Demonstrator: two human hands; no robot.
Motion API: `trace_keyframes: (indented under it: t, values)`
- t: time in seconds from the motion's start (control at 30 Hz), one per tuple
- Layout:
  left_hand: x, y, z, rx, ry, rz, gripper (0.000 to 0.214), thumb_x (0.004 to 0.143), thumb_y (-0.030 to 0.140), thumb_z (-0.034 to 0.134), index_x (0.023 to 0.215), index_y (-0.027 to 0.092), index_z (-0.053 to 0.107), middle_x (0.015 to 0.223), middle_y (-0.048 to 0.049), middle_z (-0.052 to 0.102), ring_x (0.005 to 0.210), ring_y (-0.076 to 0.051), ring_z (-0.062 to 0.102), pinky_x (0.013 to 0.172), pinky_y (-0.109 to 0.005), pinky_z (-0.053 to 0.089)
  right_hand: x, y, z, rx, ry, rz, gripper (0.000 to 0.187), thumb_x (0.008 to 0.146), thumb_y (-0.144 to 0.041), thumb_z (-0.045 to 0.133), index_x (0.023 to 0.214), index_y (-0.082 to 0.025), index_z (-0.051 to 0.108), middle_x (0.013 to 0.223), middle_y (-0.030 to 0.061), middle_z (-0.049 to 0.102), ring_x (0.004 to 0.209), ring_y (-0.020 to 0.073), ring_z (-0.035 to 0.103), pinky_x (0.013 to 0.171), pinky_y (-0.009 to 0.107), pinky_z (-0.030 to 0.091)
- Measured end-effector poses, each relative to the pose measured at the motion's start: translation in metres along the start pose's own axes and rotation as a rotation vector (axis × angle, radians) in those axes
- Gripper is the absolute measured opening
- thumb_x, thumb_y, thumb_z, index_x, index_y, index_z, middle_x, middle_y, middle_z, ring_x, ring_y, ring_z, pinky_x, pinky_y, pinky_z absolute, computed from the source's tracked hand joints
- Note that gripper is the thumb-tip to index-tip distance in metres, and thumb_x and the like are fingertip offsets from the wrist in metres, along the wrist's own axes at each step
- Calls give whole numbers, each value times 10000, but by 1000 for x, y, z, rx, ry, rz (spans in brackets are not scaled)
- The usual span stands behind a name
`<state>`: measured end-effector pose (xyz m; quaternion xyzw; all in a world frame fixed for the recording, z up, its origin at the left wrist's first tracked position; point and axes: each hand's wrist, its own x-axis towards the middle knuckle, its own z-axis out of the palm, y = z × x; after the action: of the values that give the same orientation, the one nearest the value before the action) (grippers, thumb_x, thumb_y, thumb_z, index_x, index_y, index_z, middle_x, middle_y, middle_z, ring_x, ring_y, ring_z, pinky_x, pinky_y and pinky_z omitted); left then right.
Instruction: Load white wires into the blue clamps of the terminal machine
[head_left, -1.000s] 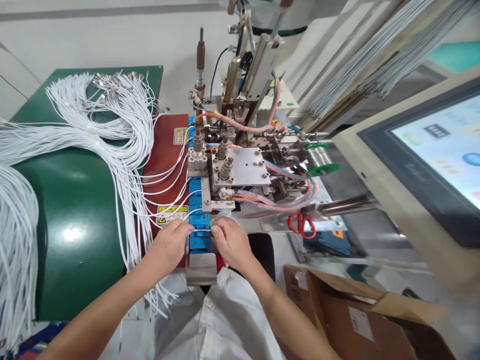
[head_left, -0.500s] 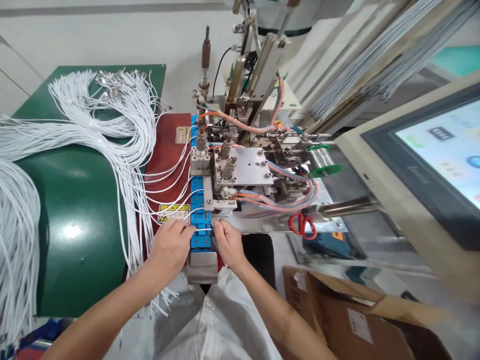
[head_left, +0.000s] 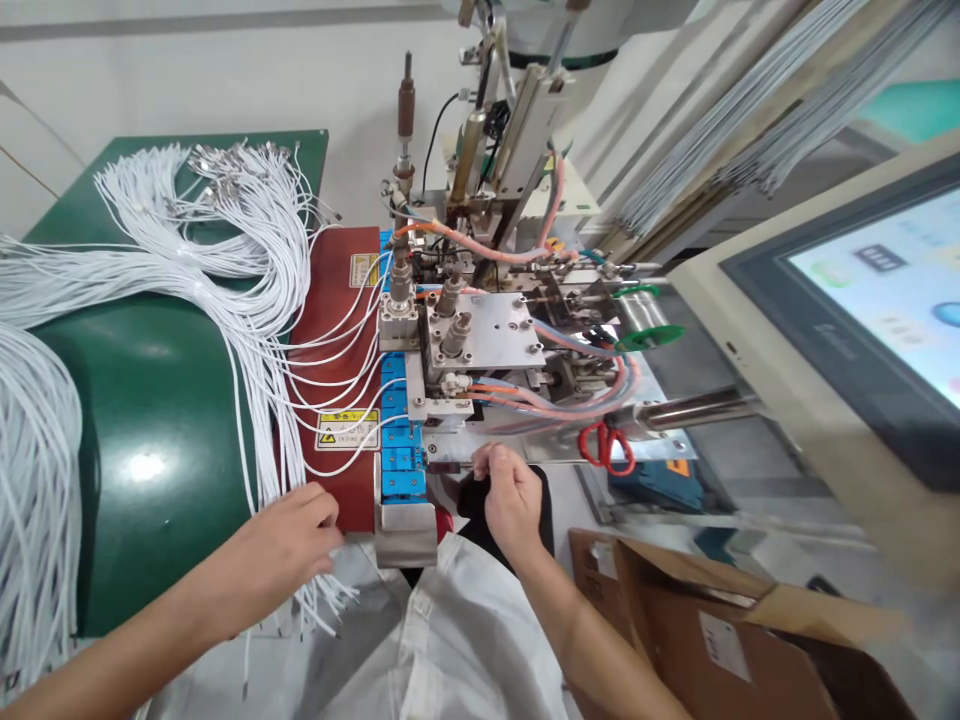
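My left hand [head_left: 289, 535] rests low at the front edge of the red plate [head_left: 334, 330], its fingers curled among the hanging ends of the white cables [head_left: 247, 330]; what they pinch is hidden. My right hand [head_left: 510, 495] is to the right of the blue fixture blocks [head_left: 397, 460], fingers pinched on a small dark rod-like part [head_left: 448, 466] that points left toward the blocks. Several white cables run from the pile into the blue blocks under the metal press head [head_left: 480, 335].
A green table [head_left: 150, 430] carries large bundles of white cables at the left. A touch-screen panel [head_left: 862, 310] stands at the right. Red-handled scissors [head_left: 604, 445] lie on the machine plate. An open cardboard box [head_left: 712, 630] sits at lower right. White cloth [head_left: 450, 640] lies on my lap.
Both hands left the blue blocks. The left hand dropped down-left to the hanging cable ends; the right hand moved right and now pinches a small dark part.
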<state>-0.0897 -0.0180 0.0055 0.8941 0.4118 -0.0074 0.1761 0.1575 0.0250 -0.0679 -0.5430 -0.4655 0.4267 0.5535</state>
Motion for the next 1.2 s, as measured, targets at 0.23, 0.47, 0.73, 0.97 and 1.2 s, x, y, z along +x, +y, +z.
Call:
trace_keyframes:
  t: [0.23,0.47,0.73,0.97,1.2]
  values:
    - [-3,3,-5,131,-230,18,145,783,61,523,696,174,551,794,-23,513,791,-184,445,724,-315,350,-4,-2,-1,-24,-51,47,396,873,-419,398,561,-182,459,545,-22,434,535,112,406,517,239,333]
    - [-5,-2,2,220,-139,58,137,770,101,567,646,159,571,820,-49,532,834,-204,463,755,-333,344,-6,-3,-9,-31,-27,101,413,847,-463,423,544,-183,449,537,-20,430,528,112,398,500,237,330]
    - [28,10,-12,-231,226,-55,218,907,261,404,802,181,578,737,1,626,685,-133,552,676,-268,413,-19,-9,-6,-22,-162,-21,371,886,-391,389,666,-167,587,572,2,519,540,119,472,518,237,379]
    - [27,13,-16,-392,500,-165,173,881,228,453,914,232,623,776,13,660,685,-103,605,607,-189,458,-26,-52,-10,-190,-620,-330,442,821,-516,447,1075,-190,605,932,107,647,845,218,590,735,335,454]
    - [18,8,-15,-357,457,3,191,885,237,462,994,206,616,794,-12,645,719,-105,593,635,-191,464,-43,-70,19,-280,-807,-179,102,769,-197,505,708,-196,587,606,-12,561,560,116,516,543,213,402]
